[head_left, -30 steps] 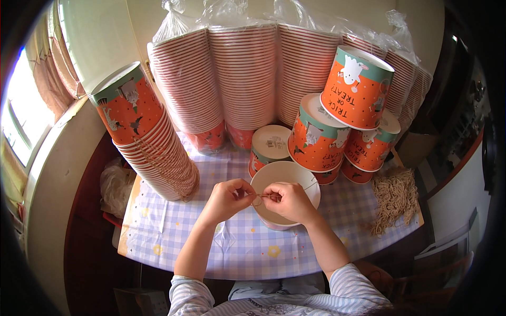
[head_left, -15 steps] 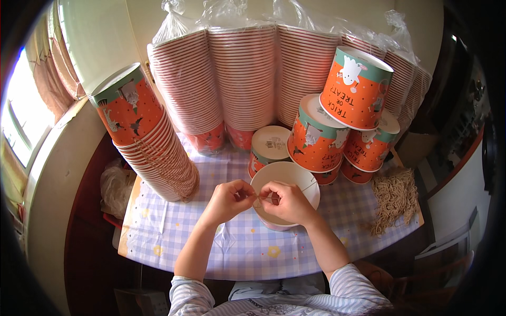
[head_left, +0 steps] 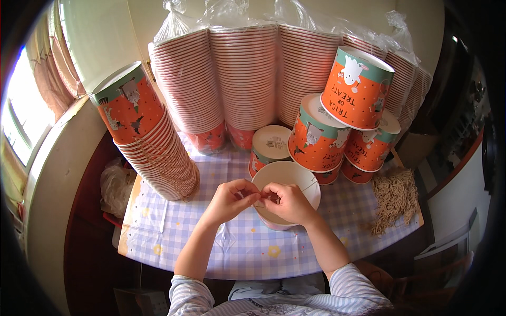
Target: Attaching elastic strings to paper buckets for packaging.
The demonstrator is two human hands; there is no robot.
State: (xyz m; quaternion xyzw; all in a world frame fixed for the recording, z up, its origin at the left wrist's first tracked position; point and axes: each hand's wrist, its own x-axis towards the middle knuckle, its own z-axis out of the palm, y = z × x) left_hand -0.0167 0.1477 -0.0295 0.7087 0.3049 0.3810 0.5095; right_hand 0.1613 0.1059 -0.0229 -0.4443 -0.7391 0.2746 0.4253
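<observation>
A round paper bucket (head_left: 300,176), white inside, stands upright with its mouth toward me. Over its near left rim, my left hand (head_left: 233,201) and my right hand (head_left: 287,202) meet, fingertips pinched together. Both pinch a thin tan string (head_left: 264,199), most of which is hidden by the fingers. Another bit of string (head_left: 310,185) shows against the bucket's far right inner wall. Beside my right forearm, at the table's right edge, lies a tangled bundle of tan string (head_left: 394,201).
Orange and green printed buckets (head_left: 356,87) are piled upside down at the right, near a low upside-down bucket (head_left: 270,143). A leaning nested stack (head_left: 153,158) with strings down its side stands left. Tall plastic-wrapped stacks (head_left: 245,79) line the back. A checked cloth (head_left: 200,242) covers the table.
My fingertips have drawn closer together, and less string shows between them. The buckets have stayed where they were.
</observation>
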